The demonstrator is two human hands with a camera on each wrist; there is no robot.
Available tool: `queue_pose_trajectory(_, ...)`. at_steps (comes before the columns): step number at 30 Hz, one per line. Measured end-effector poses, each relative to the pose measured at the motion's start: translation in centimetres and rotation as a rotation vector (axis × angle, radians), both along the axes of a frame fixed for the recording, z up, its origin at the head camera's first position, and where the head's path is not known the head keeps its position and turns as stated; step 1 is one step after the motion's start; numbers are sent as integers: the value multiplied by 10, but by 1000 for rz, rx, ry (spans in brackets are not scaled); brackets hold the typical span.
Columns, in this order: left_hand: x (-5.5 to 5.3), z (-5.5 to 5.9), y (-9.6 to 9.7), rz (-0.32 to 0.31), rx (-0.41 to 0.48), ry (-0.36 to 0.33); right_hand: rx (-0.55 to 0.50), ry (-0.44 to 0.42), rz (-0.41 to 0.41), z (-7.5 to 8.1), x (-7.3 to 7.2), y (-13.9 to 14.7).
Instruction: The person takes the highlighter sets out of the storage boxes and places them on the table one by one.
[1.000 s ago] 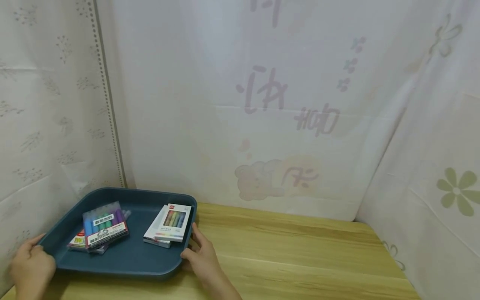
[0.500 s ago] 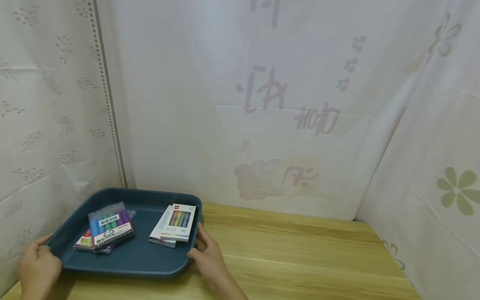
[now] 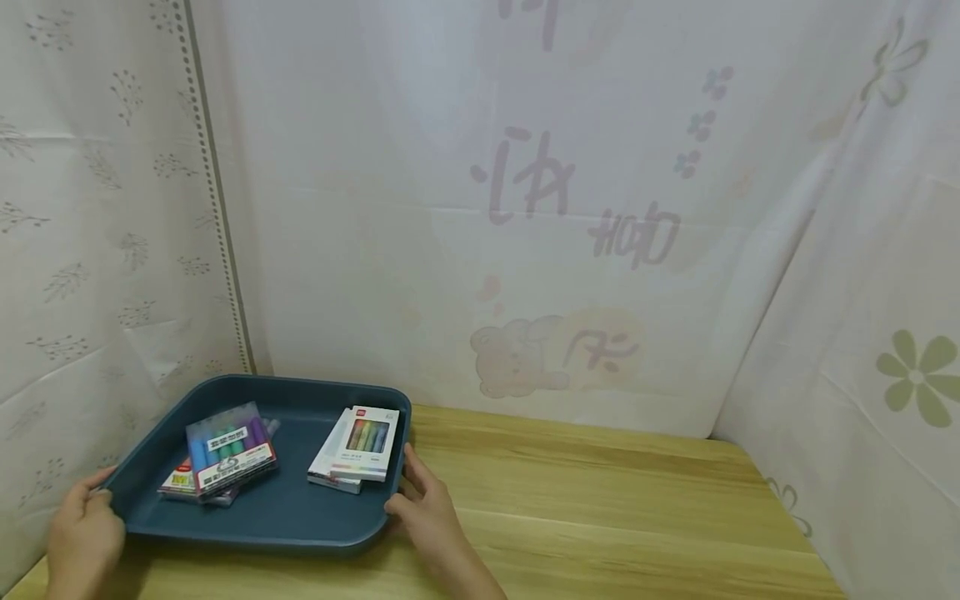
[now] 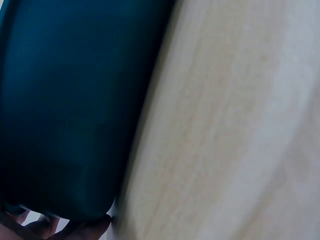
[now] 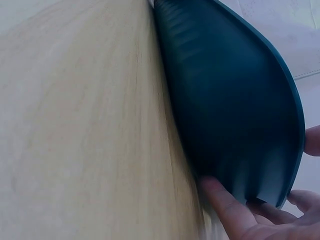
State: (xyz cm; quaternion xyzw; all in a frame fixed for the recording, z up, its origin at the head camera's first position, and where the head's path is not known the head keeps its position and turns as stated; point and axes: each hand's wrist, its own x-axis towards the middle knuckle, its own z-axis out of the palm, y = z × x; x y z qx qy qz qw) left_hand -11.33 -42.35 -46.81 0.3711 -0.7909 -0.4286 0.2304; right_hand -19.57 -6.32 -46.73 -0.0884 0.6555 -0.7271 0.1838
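Both hands hold a dark teal tray (image 3: 285, 508) low over the wooden table. My left hand (image 3: 84, 529) grips its left end near the front corner; in the left wrist view, fingertips (image 4: 90, 229) curl at the end of the tray wall (image 4: 75, 110). My right hand (image 3: 431, 510) grips the right end, and the right wrist view has a finger (image 5: 225, 202) against the tray's outer wall (image 5: 235, 90). Inside lies a clear pack of coloured markers (image 3: 230, 450), on top of other flat packs. A white box with a colour-stick window (image 3: 367, 443) overlaps another white box on the right.
The wooden table (image 3: 600, 508) extends to the right of the tray. Patterned pale curtains hang on the left (image 3: 112, 250), at the back (image 3: 420, 275) and on the right (image 3: 840, 350), close behind the tray's far rim.
The tray has slid a short way to the right, with both hands gripping its ends throughout. The packs and boxes have travelled with it, keeping their places inside.
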Motion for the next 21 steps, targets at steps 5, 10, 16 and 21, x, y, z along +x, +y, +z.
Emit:
queue_pose_trajectory(5, 4, 0, -9, -77, 22, -38, 22, 7, -10, -1, -1, -1)
queue_pose_trajectory(10, 8, -1, -24, -165, 34, -102, 48, 41, -16, -3, -1, 0)
queue_pose_trajectory(16, 13, -7, -34, -244, 5, -33, 55, 42, -16, -3, -1, 0)
queue_pose_trajectory(21, 19, -7, -39, -335, -27, 59, 61, 47, -33, -2, 1, -2)
